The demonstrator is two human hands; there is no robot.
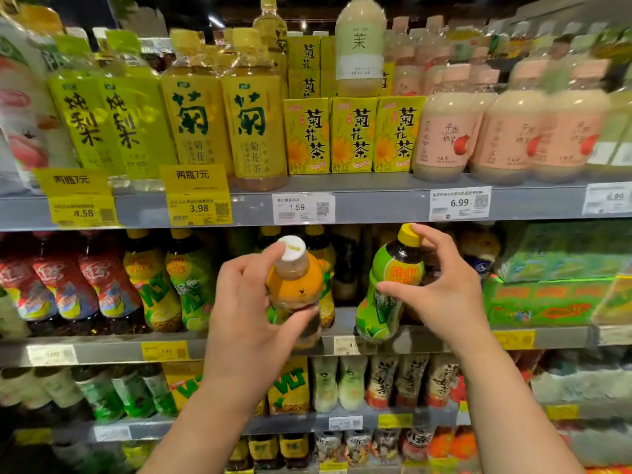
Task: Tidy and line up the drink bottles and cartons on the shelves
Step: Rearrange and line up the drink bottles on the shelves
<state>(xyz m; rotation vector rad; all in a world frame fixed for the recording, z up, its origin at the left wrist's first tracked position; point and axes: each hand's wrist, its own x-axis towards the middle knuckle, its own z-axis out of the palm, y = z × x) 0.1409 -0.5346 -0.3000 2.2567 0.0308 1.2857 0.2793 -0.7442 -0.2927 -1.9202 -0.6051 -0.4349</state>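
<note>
Supermarket shelves (359,206) ahead: left hand (246,323) grips an orange-label bottle (295,289), right hand (441,295) pinches a green-label tea bottle (390,285) (seemingly tilted); seat both upright, labels forward.

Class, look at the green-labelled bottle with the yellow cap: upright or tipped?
Tipped. The green-labelled bottle leans, its cap right of its base, held by the right hand.

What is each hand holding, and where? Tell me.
Left hand grips the orange bottle round its body. Right hand pinches the green bottle at cap and shoulder.
</note>
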